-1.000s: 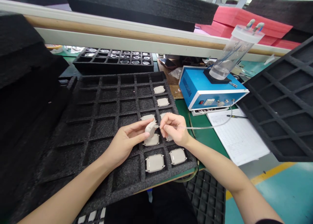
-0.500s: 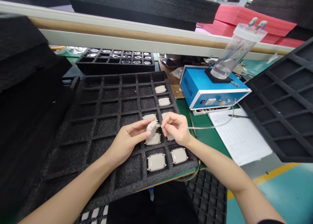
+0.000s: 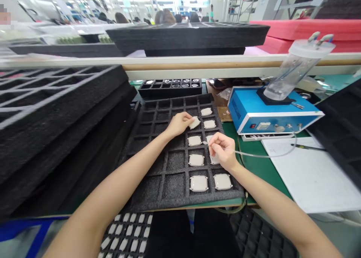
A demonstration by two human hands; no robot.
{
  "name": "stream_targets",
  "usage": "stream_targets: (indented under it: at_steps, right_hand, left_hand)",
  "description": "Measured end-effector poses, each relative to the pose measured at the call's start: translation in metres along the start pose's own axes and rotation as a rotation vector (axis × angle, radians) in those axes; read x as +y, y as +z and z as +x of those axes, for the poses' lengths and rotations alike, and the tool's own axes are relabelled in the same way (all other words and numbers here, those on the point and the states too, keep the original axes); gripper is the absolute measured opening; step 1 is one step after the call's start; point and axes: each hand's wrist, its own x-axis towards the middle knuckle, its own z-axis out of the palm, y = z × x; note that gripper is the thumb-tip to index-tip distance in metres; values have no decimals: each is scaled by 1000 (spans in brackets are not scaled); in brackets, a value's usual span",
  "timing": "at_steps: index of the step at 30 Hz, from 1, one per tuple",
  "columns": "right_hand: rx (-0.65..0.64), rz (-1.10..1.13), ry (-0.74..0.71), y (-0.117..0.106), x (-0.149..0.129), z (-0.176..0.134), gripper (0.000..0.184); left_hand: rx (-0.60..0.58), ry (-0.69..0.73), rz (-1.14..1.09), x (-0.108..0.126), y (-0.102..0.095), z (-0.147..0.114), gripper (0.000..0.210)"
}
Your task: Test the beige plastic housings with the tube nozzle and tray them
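Note:
My left hand (image 3: pixel 180 123) grips the edge of a beige watch case (image 3: pixel 194 122) between thumb and fingers, at a compartment of the black foam tray (image 3: pixel 176 162). Several more beige watch cases lie in the tray's two right columns, one of them (image 3: pixel 199 183) near the front edge. My right hand (image 3: pixel 222 149) is closed on the end of a thin clear tube (image 3: pixel 254 155), its small tip pointing left over the tray. That tube runs to the front of a blue machine (image 3: pixel 272 113). My right fingers partly cover two cases beneath them.
Stacked black foam trays (image 3: pixel 70 138) rise at the left. A clear cylinder (image 3: pixel 296 72) stands tilted on the blue machine, with a paper sheet (image 3: pixel 313 171) and a pen (image 3: pixel 307 147) in front. A shelf rail (image 3: pixel 197 64) crosses behind; another tray holds round parts (image 3: pixel 176 86).
My left hand has carried the watch case away from the tube tip, up to a compartment farther back. My right hand still holds the tube. The head view has tilted up and shifted left.

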Motion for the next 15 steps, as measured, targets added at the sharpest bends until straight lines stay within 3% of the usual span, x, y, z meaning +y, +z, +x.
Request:
stream_targets:
  at_steps: [3,8,15]
  right_hand:
    - [-8,17,8,0,0,0,7]
    - [-19,29,16,0,0,0,6]
    - [-16,-18,28,-1,-1,1,6]
  left_hand:
    - [-110,48,130,-4,0,15,23]
    - [-188,127,339,-1,-4,14,24]
    - [-26,240,592,24,6,-16,25]
